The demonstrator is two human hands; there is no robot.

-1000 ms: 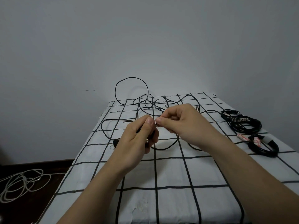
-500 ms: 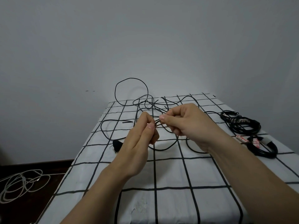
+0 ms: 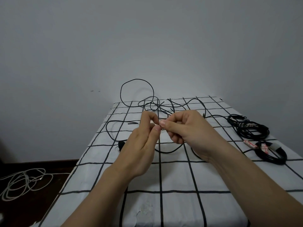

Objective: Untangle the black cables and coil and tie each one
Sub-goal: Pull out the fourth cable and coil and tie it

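Starting at the far left, a white cord (image 3: 21, 182) lies loose on the dark floor, no part of this job. On the checked cloth (image 3: 164, 210) the black cable (image 3: 155, 106) sprawls in open loops across the far half of the table, one loop standing up against the wall, and its dark plug (image 3: 121, 144) rests just beside the left wrist. The left hand (image 3: 141, 145) is raised over the cloth with thumb and forefinger closed in a pinch; the right hand (image 3: 185, 128) meets it fingertip to fingertip, its other fingers curled under. What they pinch is covered by the fingertips, but it looks to be a thin strand of that cable, which sags to the cloth below the hands. Such a cable seems light and limp yet springy enough to hold its curl, so a fingertip grip suffices; taking it near the plug and feeding it through would likely free it without tightening a knot. Far right, two tied coils (image 3: 250, 128) sit well apart from the tangle.
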